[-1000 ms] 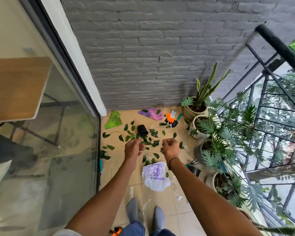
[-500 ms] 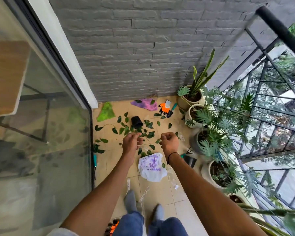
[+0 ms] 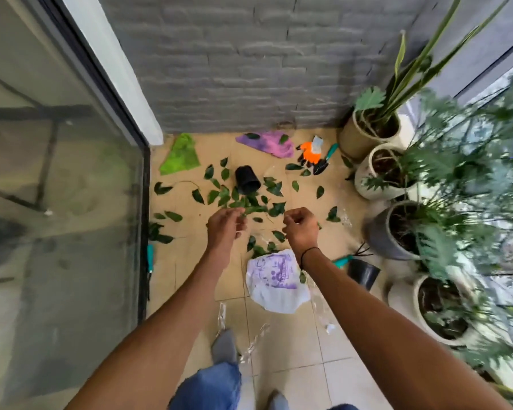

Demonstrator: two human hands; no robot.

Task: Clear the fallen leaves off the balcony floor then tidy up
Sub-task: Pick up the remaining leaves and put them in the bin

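Several dark green fallen leaves [image 3: 219,192] lie scattered over the tan tiled floor [image 3: 282,347] in front of the grey brick wall. My left hand [image 3: 226,226] and my right hand [image 3: 299,227] hover side by side above them, at arm's length. The fingers of both are curled, and they seem to pinch a thin clear plastic piece [image 3: 262,232] stretched between them; it is barely visible. A white bag with purple print [image 3: 274,281] lies crumpled on the floor just below my right wrist.
A tipped black pot [image 3: 246,180], a green cloth [image 3: 179,155], a purple cloth [image 3: 267,142], orange gloves [image 3: 311,152] and a trowel [image 3: 325,161] lie near the wall. Potted plants [image 3: 379,170] line the right side. A glass door [image 3: 62,202] is on the left. Clear plastic scraps [image 3: 255,341] lie by my feet.
The view has tilted down and closer to the floor. Both hands stay together in front of me, now slightly farther apart.
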